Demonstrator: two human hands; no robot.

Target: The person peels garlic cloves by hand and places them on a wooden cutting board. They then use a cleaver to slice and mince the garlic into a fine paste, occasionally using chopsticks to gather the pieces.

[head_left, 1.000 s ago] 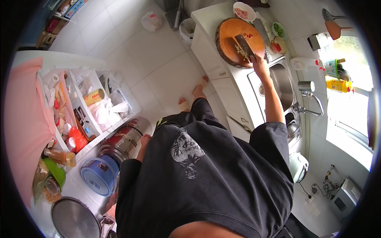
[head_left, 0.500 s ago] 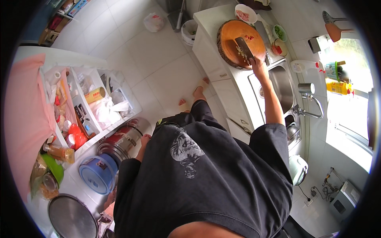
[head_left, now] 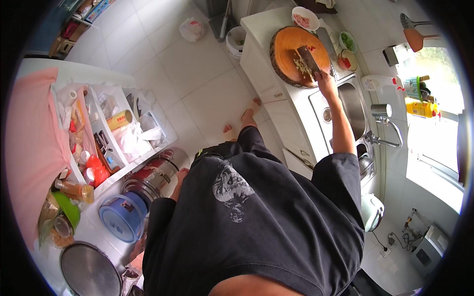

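My right hand [head_left: 324, 82] grips the handle of a cleaver [head_left: 308, 60]. The blade rests on a round wooden chopping board [head_left: 283, 48] with bark round its edge. Pale chopped bits [head_left: 302, 67] lie along the blade's left side. A few small red pieces [head_left: 311, 48] sit just beyond the blade's far end. My left hand [head_left: 182, 174] hangs low at my left side beside the black shirt, away from the board. Its fingers are small in view and partly hidden, so their pose is unclear.
Bowls of pink meat [head_left: 301, 18], chopped greens [head_left: 347, 41] and something red [head_left: 347, 60] stand round the board. The steel sink [head_left: 349, 106] and tap [head_left: 392, 135] are nearer. At left are a divided white bin [head_left: 129, 157] and a blue bucket [head_left: 121, 217].
The cleaver and my right hand have shifted slightly to the right. More of the pale bits show left of the blade, and fewer red pieces are visible. My left hand has barely moved.
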